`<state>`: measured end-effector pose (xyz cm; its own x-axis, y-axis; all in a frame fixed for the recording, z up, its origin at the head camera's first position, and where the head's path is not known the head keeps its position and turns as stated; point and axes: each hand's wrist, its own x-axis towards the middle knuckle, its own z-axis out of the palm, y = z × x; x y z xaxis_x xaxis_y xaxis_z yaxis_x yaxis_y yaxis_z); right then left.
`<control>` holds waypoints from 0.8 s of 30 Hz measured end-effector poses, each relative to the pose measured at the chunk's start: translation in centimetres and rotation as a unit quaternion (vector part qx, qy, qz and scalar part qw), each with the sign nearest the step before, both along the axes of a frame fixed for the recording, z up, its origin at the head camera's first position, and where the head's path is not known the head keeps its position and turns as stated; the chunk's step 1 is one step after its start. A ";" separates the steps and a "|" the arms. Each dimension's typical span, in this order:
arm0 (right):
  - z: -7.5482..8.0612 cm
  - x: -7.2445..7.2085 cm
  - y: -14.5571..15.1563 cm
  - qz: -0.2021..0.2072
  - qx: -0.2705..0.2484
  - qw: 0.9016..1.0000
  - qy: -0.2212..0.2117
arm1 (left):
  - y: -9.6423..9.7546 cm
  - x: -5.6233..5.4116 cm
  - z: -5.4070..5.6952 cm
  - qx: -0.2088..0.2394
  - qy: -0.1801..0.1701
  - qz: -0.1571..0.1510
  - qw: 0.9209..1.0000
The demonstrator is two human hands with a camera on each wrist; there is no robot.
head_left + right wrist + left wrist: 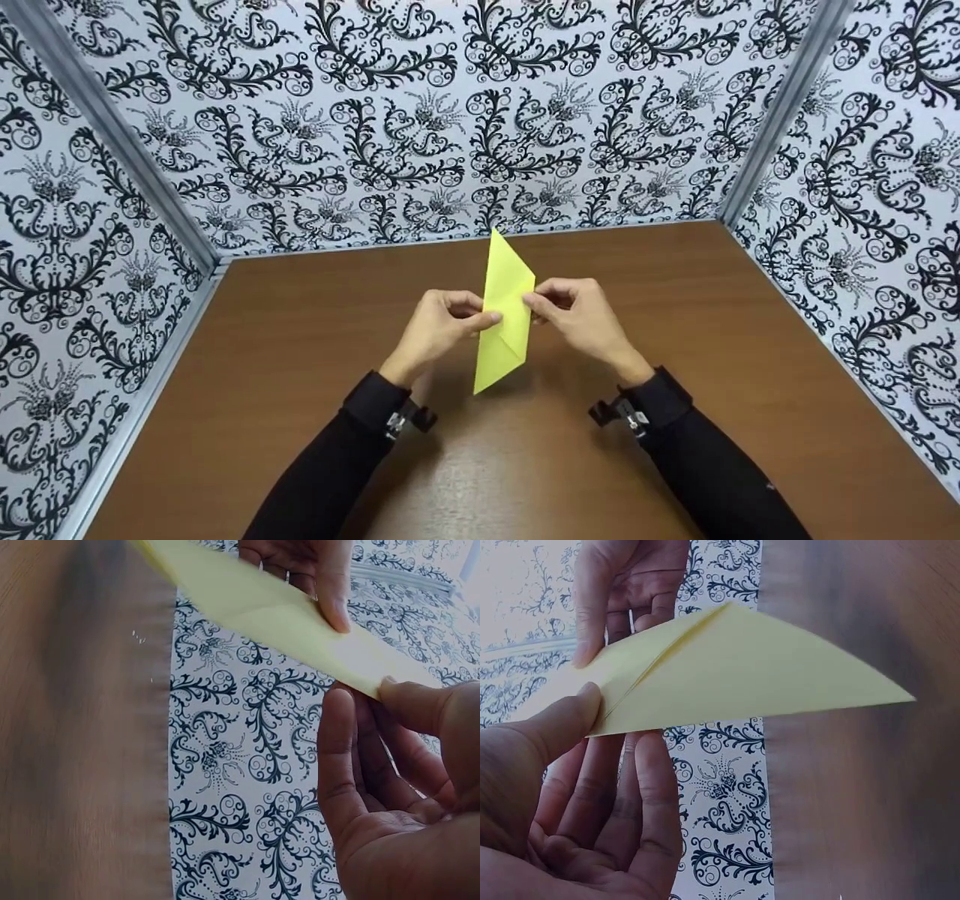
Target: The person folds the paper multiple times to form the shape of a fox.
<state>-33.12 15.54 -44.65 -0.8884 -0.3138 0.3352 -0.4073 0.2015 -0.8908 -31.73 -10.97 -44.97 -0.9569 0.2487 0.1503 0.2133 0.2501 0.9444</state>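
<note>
A folded sheet of yellow paper is held up over the table, its long shape pointed at top and bottom. My left hand pinches its left edge, thumb on the near face and fingers behind. On the opposite edge, a little higher, my right hand pinches it between thumb and fingers. A slanting fold line crosses the lower part of the yellow paper in the left wrist view. The right wrist view shows the yellow paper with both thumbs on its face.
Below the hands lies a brown wooden table. Walls with a black-and-white scroll pattern rise behind it and on both sides, joined by grey metal corner posts. Each wrist carries a black strap with a small mount.
</note>
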 end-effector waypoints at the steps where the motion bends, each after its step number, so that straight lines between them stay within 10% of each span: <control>1: 0.0 0.0 0.0 -0.003 -0.007 1.000 0.001 | 0.0 0.0 0.0 -0.002 -0.002 0.000 1.000; 24: -0.4 0.4 -0.2 0.011 -0.020 0.999 -0.039 | -0.2 0.4 0.1 0.018 -0.032 0.001 0.999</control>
<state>-32.70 15.32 -45.08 -0.9055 -0.3209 0.2775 -0.3398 0.1569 -0.9273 -31.32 -11.19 -44.87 -0.9655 0.2414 0.0977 0.1517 0.2165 0.9644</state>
